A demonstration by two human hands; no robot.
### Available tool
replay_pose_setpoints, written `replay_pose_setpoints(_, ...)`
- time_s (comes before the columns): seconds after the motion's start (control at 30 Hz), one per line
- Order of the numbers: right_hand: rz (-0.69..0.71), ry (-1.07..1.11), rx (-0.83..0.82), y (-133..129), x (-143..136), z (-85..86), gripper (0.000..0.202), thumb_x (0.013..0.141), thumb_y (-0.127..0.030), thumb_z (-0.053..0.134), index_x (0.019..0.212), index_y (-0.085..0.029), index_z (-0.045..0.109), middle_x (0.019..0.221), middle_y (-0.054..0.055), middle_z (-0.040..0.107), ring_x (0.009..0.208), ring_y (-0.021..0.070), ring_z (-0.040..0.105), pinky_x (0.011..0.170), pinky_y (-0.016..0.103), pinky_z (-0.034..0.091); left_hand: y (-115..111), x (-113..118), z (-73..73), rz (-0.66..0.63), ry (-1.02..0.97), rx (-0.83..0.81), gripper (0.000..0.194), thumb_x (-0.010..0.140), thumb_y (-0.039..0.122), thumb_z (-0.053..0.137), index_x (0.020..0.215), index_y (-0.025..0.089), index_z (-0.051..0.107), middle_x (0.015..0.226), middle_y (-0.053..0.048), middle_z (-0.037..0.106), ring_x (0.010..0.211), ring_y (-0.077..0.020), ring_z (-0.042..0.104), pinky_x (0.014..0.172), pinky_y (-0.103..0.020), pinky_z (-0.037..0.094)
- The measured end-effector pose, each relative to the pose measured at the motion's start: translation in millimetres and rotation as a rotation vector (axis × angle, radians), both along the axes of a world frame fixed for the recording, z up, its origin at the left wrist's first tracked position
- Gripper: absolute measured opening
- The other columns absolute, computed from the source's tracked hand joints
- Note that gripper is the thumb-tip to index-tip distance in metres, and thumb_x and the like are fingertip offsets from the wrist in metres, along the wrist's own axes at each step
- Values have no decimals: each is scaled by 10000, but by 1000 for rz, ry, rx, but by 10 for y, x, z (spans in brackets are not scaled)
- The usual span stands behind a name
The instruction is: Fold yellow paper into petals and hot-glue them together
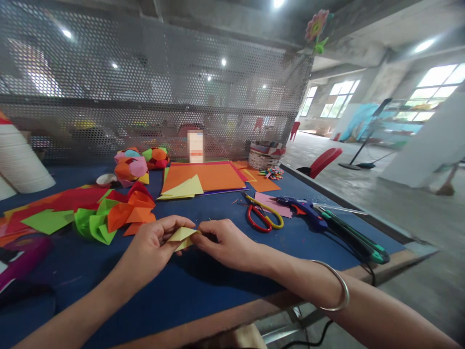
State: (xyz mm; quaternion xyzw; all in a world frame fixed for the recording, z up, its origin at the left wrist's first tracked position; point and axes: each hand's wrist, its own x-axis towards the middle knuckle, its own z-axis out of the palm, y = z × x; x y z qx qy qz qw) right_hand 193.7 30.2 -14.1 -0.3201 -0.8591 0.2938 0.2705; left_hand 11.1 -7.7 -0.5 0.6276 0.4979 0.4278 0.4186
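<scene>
Between my two hands, just above the blue tabletop [145, 281], is a small folded piece of yellow paper [182, 234]. My left hand [157, 241] pinches its left side. The fingers of my right hand [227, 244] are closed on its right corner. Some fingertips are hidden behind the paper. To the left lie folded green paper pieces [95, 220] and folded orange paper pieces [132, 209]. Beyond my hands, yellow sheets [185, 188] rest on a stack of orange paper [207, 175].
Red-and-yellow scissors [261, 213], a blue glue gun [303, 207] and a green-and-black cutter [354, 237] lie to the right. Paper balls [132, 167] and a woven basket [267, 154] stand before the mesh panel [163, 87]. Paper cups [23, 155] stand far left.
</scene>
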Motion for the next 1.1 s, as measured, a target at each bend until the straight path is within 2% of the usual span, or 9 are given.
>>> replay_pose_setpoints(0.13,36,62,-37,3,-5,-24,256,928,-246,506,697,-155,565,611,-56,475,573,75,407,541,207,280,-13,12,26,4,-20,-26,298,686,346,696,938,188,675,692,3,669,585,-125,561,560,-231,467)
replay_pose_setpoints(0.27,3,88,101,-9,-14,-18,241,875,-162,535,634,-157,523,596,-51,474,593,82,424,580,211,294,18,11,11,6,-24,-42,327,685,358,653,957,177,636,731,0,668,602,-127,568,576,-241,480)
replay_pose_setpoints(0.43,-6,82,228,-14,-18,-11,235,861,-130,549,632,-163,511,612,-42,494,628,98,425,640,225,313,72,-16,-94,-80,76,-66,241,770,419,515,794,186,571,603,25,585,524,-129,549,494,-240,446)
replay_pose_setpoints(0.6,-31,30,143,-10,-23,-7,284,901,-160,524,618,-166,502,599,-49,472,587,89,407,587,220,288,20,-34,-111,-50,254,-7,221,862,367,432,753,204,534,586,48,538,505,-106,503,487,-221,376)
replay_pose_setpoints(0.67,-35,17,103,-4,-25,-7,271,908,-152,509,637,-164,525,611,-49,485,580,86,410,572,215,281,-12,-25,-110,-50,322,25,179,849,312,425,734,210,518,583,50,532,519,-112,495,501,-225,366)
replay_pose_setpoints(0.77,-29,7,133,0,-29,-6,246,864,-98,530,628,-165,513,603,-55,469,582,86,402,581,213,278,-36,-3,-119,-51,397,73,120,798,239,416,708,217,493,587,50,537,537,-120,498,524,-229,367)
replay_pose_setpoints(0.93,-48,40,235,-1,-25,3,280,818,-59,541,594,-179,422,582,-61,417,587,95,374,602,221,267,9,0,-133,-82,373,58,237,845,371,429,684,213,502,574,46,509,511,-122,485,506,-229,363)
replay_pose_setpoints(1.1,-142,36,240,14,-19,7,283,844,-80,525,618,-188,393,591,-59,415,584,100,374,581,233,237,28,-15,-141,-10,380,8,354,872,486,417,687,204,526,521,56,448,466,-110,395,463,-225,290)
